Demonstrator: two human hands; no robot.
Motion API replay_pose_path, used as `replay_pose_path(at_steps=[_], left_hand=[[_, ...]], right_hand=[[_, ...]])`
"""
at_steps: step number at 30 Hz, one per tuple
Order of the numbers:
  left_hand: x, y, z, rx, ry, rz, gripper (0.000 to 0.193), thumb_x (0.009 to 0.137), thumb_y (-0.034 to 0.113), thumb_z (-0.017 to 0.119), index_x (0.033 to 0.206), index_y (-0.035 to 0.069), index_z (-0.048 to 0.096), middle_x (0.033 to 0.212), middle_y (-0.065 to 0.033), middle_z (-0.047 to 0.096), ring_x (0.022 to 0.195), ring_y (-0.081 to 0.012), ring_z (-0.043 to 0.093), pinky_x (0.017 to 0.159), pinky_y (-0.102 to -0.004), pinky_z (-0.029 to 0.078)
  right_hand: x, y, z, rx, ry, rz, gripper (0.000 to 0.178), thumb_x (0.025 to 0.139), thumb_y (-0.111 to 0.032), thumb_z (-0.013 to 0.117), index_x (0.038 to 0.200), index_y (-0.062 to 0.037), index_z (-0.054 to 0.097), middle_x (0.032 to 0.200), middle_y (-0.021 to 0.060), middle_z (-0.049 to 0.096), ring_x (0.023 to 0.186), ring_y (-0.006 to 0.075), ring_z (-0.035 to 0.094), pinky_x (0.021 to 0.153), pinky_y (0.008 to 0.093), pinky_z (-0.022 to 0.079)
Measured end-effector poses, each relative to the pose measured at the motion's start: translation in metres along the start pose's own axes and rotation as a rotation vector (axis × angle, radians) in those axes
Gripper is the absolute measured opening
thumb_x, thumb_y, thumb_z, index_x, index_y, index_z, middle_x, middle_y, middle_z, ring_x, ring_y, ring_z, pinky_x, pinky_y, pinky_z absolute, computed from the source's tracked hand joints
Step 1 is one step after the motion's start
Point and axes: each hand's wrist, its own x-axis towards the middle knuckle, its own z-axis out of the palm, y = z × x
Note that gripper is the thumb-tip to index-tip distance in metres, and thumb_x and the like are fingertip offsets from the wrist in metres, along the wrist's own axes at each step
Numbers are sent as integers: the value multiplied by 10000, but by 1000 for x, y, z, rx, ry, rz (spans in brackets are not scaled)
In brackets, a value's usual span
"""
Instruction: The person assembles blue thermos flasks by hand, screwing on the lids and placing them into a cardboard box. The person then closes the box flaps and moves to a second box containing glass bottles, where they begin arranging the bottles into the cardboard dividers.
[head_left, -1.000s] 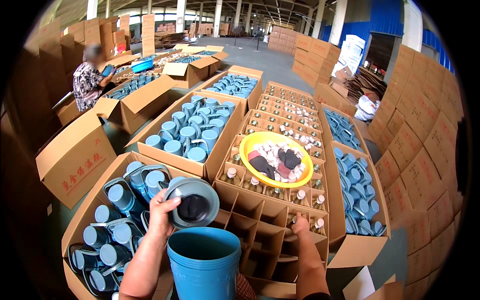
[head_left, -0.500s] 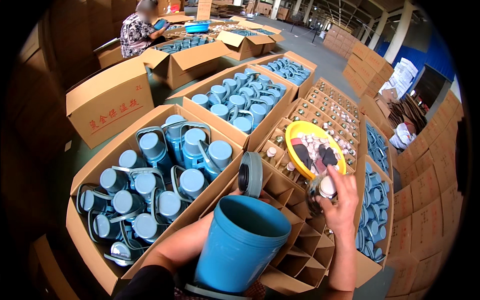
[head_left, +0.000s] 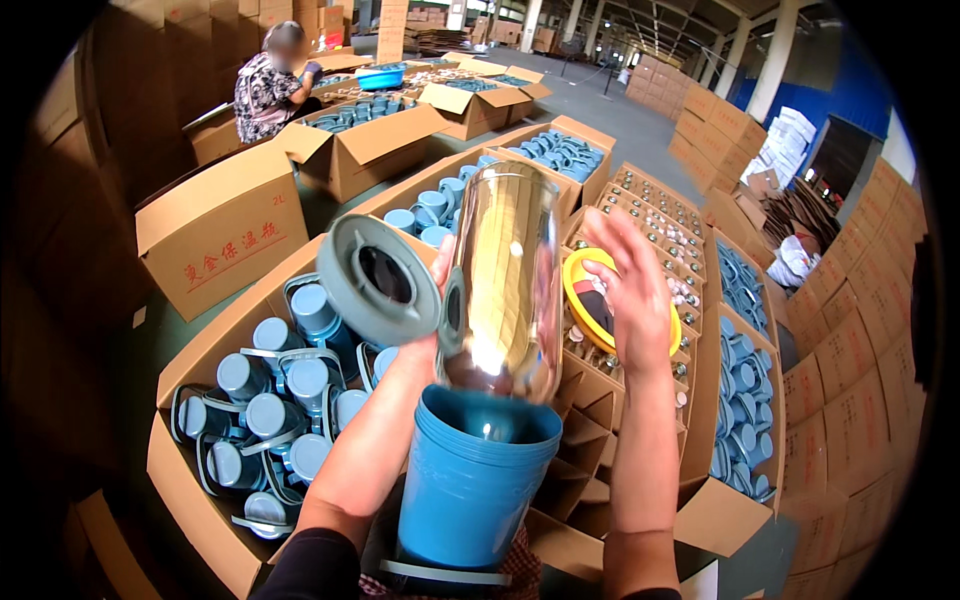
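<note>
A shiny mirrored glass flask liner [head_left: 505, 270] stands upright above a blue flask casing [head_left: 475, 490], its lower end at the casing's open mouth. My left hand [head_left: 428, 345] is closed on a grey-green plastic collar [head_left: 375, 285] with a dark round opening, just left of the liner. The left fingers are partly hidden behind the collar and liner; whether they also steady the liner I cannot tell. To the liner's right, apart from it, my right hand [head_left: 635, 290] is raised with its fingers spread, holding nothing. The casing stands in front of my body, its handle low at its base.
A carton of lidded blue flasks [head_left: 275, 415] lies left. Right are a divided carton [head_left: 590, 450], a yellow basin [head_left: 600, 325] and a carton of blue parts [head_left: 740, 410]. Stacked cartons [head_left: 840, 420] line the right side. Another person [head_left: 270, 90] sits at far left.
The liner has come from over the divided carton to above the casing. My right hand has let go of it and opened. My left hand has raised the collar and shifted it left.
</note>
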Motion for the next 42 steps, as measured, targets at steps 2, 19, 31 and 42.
replay_pose_path(at_steps=[2, 19, 31, 42], left_hand=[[-1, 10, -22, -81, -96, -91, 478, 963, 376, 456, 1306, 45, 479, 1229, -114, 582, 1074, -185, 581, 944, -356, 462], [-53, 40, -47, 107, 425, 264, 420, 968, 308, 435, 1274, 21, 459, 1236, -156, 555, 1116, -287, 565, 959, -427, 474], [-80, 25, -34, 932, -78, 624, 562, 736, 462, 720, 994, -32, 642, 899, -80, 635, 795, -168, 590, 702, -284, 462], [-62, 32, -10, 1009, -643, 457, 401, 746, 345, 685, 891, -27, 712, 752, -117, 630, 668, -228, 584, 610, -304, 446]], right_hand=[[8, 18, 9, 188, 132, 78, 750, 876, -388, 547, 1436, 6, 241, 1435, 179, 365, 1297, 256, 390, 1053, 361, 315], [-36, -9, 47, -266, -710, 385, 298, 649, -304, 774, 794, -72, 657, 774, 49, 639, 712, 183, 609, 594, 312, 447], [-59, 34, 24, 95, -34, 450, 359, 875, -330, 540, 1002, -5, 626, 870, 120, 669, 857, 178, 638, 766, 315, 483], [-111, 53, 65, 461, 179, -19, 492, 870, -545, 528, 828, -55, 508, 838, 104, 556, 871, 234, 563, 937, 430, 398]])
